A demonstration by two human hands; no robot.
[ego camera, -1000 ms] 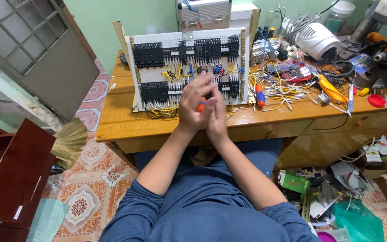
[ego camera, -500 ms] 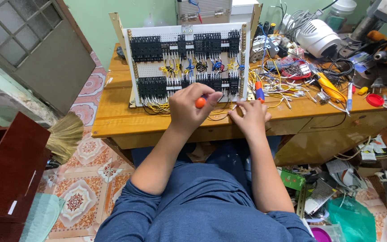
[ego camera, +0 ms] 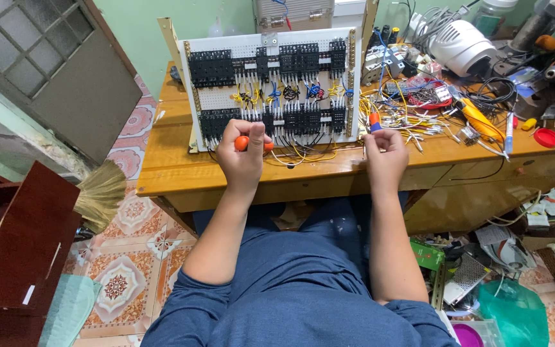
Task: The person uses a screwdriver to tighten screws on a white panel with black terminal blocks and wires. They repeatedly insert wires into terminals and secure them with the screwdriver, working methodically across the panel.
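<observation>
A wooden desk (ego camera: 181,168) fills the middle of the head view, and a white wiring panel (ego camera: 271,87) stands tilted on it, leaning back toward the green wall. The panel carries two rows of black relay blocks, with yellow, blue and black wires looping between and below them. To its right the desk is strewn with a tangle of loose wires (ego camera: 399,115), a white round-bodied appliance (ego camera: 457,45), a yellow-handled tool (ego camera: 480,119) and a red lid (ego camera: 547,137). A broom (ego camera: 101,196) leans by the desk's left leg over the patterned floor tiles, and a dark red cabinet (ego camera: 14,250) stands at the lower left. The person sits at the desk in a blue shirt, both forearms raised toward the panel's lower edge. The left hand (ego camera: 244,157) is closed in a fist around an orange-handled screwdriver (ego camera: 243,142), whose orange end shows between thumb and fingers, just in front of the lower relay row; its tip cannot be made out. The right hand (ego camera: 385,154) is well apart from the left, near the panel's lower right corner, with fingers curled and thumb against forefinger; what it pinches, if anything, cannot be told, though thin wires lie just beside it. A second orange-and-blue tool handle (ego camera: 374,120) stands just above that hand.
</observation>
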